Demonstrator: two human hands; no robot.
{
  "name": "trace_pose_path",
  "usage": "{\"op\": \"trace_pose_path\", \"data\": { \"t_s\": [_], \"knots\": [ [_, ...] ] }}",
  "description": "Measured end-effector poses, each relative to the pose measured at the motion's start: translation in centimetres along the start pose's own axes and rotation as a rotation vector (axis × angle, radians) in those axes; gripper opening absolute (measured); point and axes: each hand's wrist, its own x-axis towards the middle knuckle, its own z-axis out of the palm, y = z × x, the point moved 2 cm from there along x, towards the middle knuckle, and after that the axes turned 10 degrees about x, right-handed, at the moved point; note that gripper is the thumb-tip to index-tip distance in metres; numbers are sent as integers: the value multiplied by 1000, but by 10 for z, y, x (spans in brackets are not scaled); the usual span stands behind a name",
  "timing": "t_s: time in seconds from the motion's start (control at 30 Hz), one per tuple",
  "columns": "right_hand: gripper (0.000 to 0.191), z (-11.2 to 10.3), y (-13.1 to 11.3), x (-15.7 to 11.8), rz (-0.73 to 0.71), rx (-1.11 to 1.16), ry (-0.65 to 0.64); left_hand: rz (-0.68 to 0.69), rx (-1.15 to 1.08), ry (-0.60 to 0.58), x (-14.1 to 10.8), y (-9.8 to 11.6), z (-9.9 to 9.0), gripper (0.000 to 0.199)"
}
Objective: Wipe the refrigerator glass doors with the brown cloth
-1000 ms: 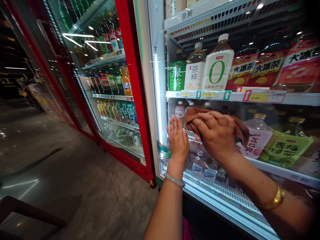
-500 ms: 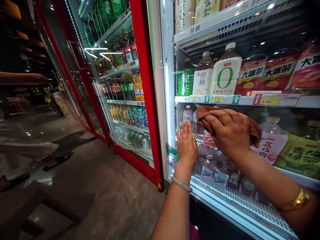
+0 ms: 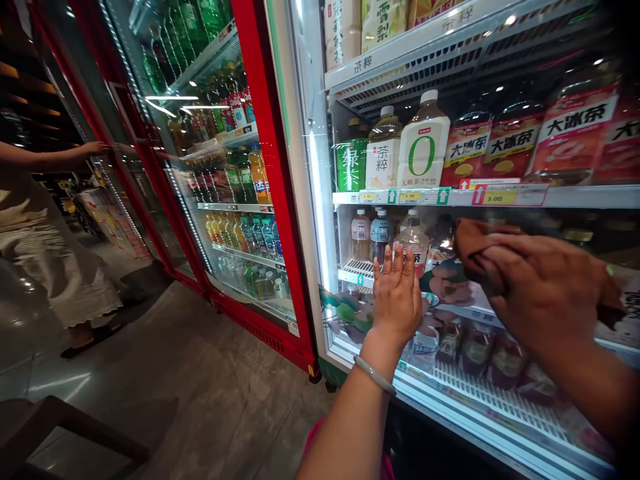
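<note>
Fingers stretched upward, my left hand (image 3: 397, 297) lies flat against the glass door of a lit drinks fridge. My right hand (image 3: 545, 287) is slightly blurred and presses a brown cloth (image 3: 470, 243) to the same glass, further right. The cloth shows above the fingers and again beyond the wrist side of the hand. Behind the glass, a white bottle with a green 0 (image 3: 423, 150) stands on the middle shelf. Small bottles (image 3: 361, 235) sit on the shelf below, near my left fingertips. Both hands partly hide the lower shelves.
A red-framed fridge (image 3: 273, 180) with bottles adjoins on the left. Another person in a light skirt (image 3: 55, 260) stands at the far left, one arm reaching to a fridge door. A dark stool (image 3: 75, 420) is at the lower left. Grey floor (image 3: 225, 373) lies between.
My right hand has moved right across the glass with the cloth. My left hand has shifted slightly right too. The view has moved, and the other person's arm now reaches the red door.
</note>
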Motion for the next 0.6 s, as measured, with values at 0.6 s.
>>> {"op": "trace_pose_path", "data": {
  "t_s": [0.6],
  "knots": [
    [30, -70, 65, -85, 189, -72, 43, 204, -73, 32, -18, 104, 42, 83]
  ]
}}
